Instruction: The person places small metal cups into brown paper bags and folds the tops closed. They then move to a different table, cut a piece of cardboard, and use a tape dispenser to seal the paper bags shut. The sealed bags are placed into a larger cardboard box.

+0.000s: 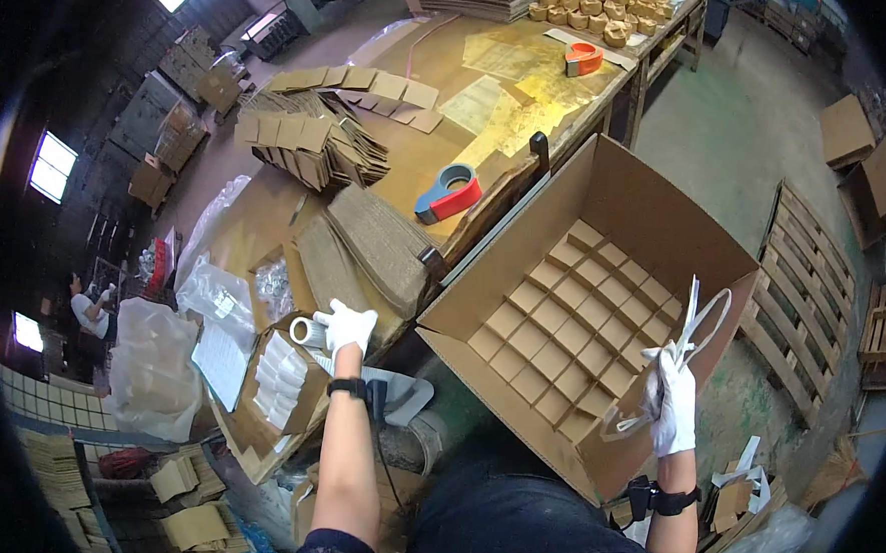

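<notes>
My left hand [344, 325], in a white glove, grips a small white cylinder [308, 332] just above an open brown box [255, 417] packed with more white cylinders. My right hand [673, 401], also gloved, holds white plastic strapping [696, 325] that loops up over the right wall of a large open cardboard box [646, 217]. A cardboard divider grid [571, 328] fills the bottom of that box, and its cells look empty.
On the long workbench [424, 65] lie stacks of flat cardboard pieces [310, 144], two red tape dispensers [449, 194], corrugated sheets and small rolls at the far end. Plastic bags [158, 362] sit left. Wooden pallets [813, 286] lie right. Another person [89, 310] works far left.
</notes>
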{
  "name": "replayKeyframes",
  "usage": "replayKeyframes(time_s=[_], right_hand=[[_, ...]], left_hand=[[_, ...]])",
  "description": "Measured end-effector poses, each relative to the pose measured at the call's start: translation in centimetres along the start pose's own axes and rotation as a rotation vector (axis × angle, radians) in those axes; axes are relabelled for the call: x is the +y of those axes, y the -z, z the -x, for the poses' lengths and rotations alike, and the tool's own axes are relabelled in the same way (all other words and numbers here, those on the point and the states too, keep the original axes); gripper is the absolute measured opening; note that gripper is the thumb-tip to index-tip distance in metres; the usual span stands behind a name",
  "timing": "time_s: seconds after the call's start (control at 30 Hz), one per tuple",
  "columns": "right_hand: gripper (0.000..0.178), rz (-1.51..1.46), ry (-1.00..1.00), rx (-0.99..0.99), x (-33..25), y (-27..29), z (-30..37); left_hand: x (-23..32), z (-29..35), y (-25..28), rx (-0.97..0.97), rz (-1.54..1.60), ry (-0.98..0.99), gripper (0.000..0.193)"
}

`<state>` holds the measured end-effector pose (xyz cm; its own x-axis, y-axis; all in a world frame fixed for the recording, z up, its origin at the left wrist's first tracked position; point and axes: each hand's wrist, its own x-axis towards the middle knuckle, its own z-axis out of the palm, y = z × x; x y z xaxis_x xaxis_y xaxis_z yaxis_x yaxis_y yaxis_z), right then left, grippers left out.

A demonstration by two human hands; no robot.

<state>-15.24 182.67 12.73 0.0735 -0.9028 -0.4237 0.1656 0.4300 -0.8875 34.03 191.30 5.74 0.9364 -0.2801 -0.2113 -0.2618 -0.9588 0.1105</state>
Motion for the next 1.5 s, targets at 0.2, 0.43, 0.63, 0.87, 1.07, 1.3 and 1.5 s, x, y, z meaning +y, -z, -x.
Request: replayKeyframes(time_s=[0.2,0.43,0.63,0.87,1.07,1.3,1.5], right_hand=[[0.056,0.019,-0.054,0.100,0.0,-2.2,2.9],[0.045,0.167,0.056,0.276,1.4,1.6,7.0],[0.029,0.038,0.027,0.379,2.1,7.2,8.6],[0.024,-0.096,-0.189,0.354,2.7,16.4,11.6],[0.020,-0.368,-0.309,0.512,6.9,32.8,13.7],[0.016,-0.440,-0.282,0.652,10.9,50.3,17.6],[0.014,-0.672,-0.289,0.787,12.5,59.2,19.4]], left_hand=[[0.4,-1.7,-0.6,0.185,-0.060,0.015,0.095],[-6.4,-5.2,3.0,-0.114,1.397,-0.334,0.042],[-2.3,8.5,7.2,0.046,1.251,-0.713,0.042],[4.5,24.8,6.1,0.148,1.080,-1.116,0.042],[11.3,38.1,2.7,0.164,1.033,-1.308,0.042],[20.2,54.5,0.8,0.225,1.015,-1.566,0.041],[28.3,61.9,-4.9,0.069,0.818,-1.958,0.076]])
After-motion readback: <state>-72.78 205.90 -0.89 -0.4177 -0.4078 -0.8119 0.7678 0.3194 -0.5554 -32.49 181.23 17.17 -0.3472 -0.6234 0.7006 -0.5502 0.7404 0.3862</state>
